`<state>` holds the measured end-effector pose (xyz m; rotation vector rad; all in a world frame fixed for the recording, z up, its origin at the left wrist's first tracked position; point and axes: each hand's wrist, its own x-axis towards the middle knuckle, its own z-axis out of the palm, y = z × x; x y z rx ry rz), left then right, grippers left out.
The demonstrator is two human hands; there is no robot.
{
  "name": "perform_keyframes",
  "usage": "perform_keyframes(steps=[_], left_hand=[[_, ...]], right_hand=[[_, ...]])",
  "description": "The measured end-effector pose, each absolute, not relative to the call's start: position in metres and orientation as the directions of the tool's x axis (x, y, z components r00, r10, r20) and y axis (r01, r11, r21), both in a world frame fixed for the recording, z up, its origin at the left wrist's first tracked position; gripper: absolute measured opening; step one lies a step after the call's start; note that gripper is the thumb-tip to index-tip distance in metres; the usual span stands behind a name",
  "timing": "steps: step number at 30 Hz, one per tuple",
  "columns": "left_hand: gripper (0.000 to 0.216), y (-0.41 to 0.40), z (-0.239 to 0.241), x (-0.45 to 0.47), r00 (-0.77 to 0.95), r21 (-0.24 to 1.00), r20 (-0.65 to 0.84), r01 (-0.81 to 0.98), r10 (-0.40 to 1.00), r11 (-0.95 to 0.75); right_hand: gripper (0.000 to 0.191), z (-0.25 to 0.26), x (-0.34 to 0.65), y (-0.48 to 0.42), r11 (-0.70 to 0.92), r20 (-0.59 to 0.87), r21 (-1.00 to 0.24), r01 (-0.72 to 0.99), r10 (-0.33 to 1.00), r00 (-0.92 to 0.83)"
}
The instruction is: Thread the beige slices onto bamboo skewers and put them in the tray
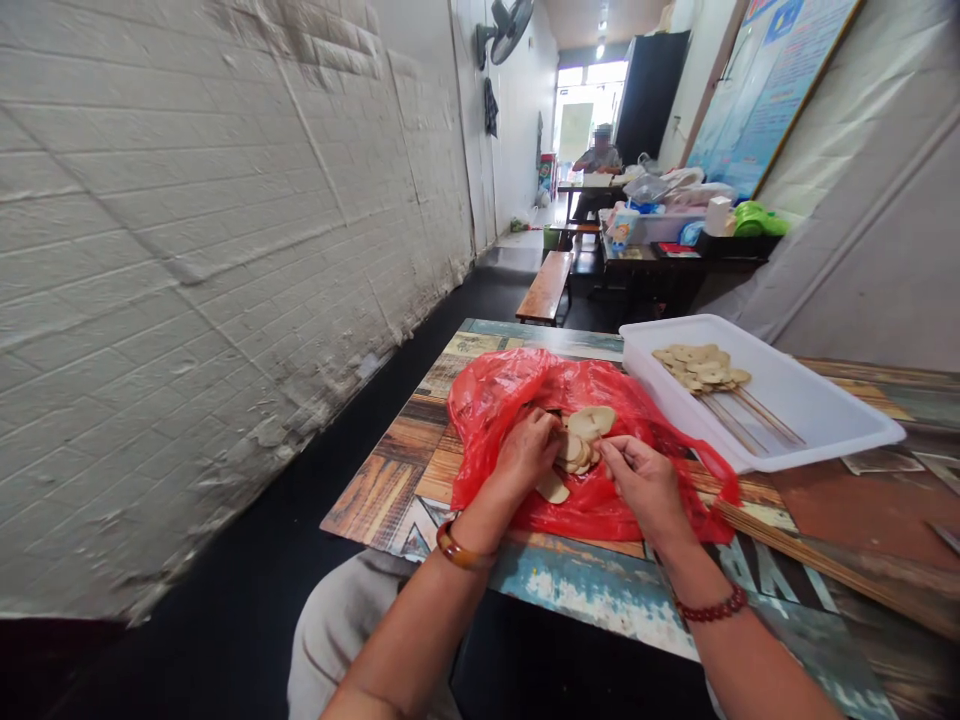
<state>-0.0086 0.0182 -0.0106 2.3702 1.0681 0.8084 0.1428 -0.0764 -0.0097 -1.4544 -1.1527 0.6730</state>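
A crumpled red plastic bag (499, 385) lies spread out on the table, with pale flat slices (576, 452) heaped in its opening. My left hand (531, 448) reaches in from the left, fingers curled against the slices and partly hidden by the hand itself. From the right, my right hand (643, 482) has thumb and forefinger pinched at the edge of the heap; what is between them is too small to make out. One larger pale slice (553, 488) lies apart, below the left fingers.
At the right stands a white plastic tray (832, 415) holding skewered slices (701, 368) on thin sticks. Bare wooden skewers (817, 555) lie along the patterned table (375, 480). Beyond are a bench (546, 285), a cluttered table and a seated person (598, 155).
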Motion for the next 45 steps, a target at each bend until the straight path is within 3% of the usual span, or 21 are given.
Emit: perform_keyframes(steps=[7, 11, 14, 18, 28, 35, 45], left_hand=[[0.01, 0.02, -0.014, -0.012, 0.445, 0.68, 0.437, 0.405, 0.781, -0.611], [0.01, 0.022, -0.017, -0.011, 0.374, 0.911, 0.3, 0.159, 0.878, -0.379], [0.021, 0.019, -0.013, -0.012, 0.364, 0.991, 0.129, -0.067, 0.922, -0.112], [0.031, 0.017, -0.006, -0.016, 0.372, 0.969, 0.038, -0.241, 0.927, 0.057], [0.034, 0.019, -0.003, -0.019, 0.302, 0.926, 0.02, -0.366, 0.953, 0.097], [0.032, 0.016, -0.003, -0.019, 0.312, 0.917, -0.013, -0.375, 0.95, 0.136], [0.026, 0.013, 0.001, -0.018, 0.278, 0.931, 0.044, -0.36, 0.96, 0.061]], right_hand=[[0.033, -0.011, 0.142, -0.073, 0.125, 0.238, -0.942, 0.311, 0.903, 0.358], [0.037, -0.01, 0.141, -0.072, 0.149, 0.264, -0.935, 0.321, 0.897, 0.354], [0.038, -0.007, 0.14, -0.074, 0.134, 0.239, -0.944, 0.302, 0.908, 0.344], [0.036, -0.003, 0.139, -0.078, 0.108, 0.194, -0.957, 0.269, 0.927, 0.321], [0.034, -0.01, 0.132, -0.081, 0.138, 0.222, -0.901, 0.412, 0.961, 0.164], [0.029, -0.01, 0.129, -0.083, 0.194, 0.329, -0.8, 0.568, 0.933, 0.144], [0.025, -0.014, 0.129, -0.083, 0.218, 0.38, -0.759, 0.613, 0.913, 0.145]])
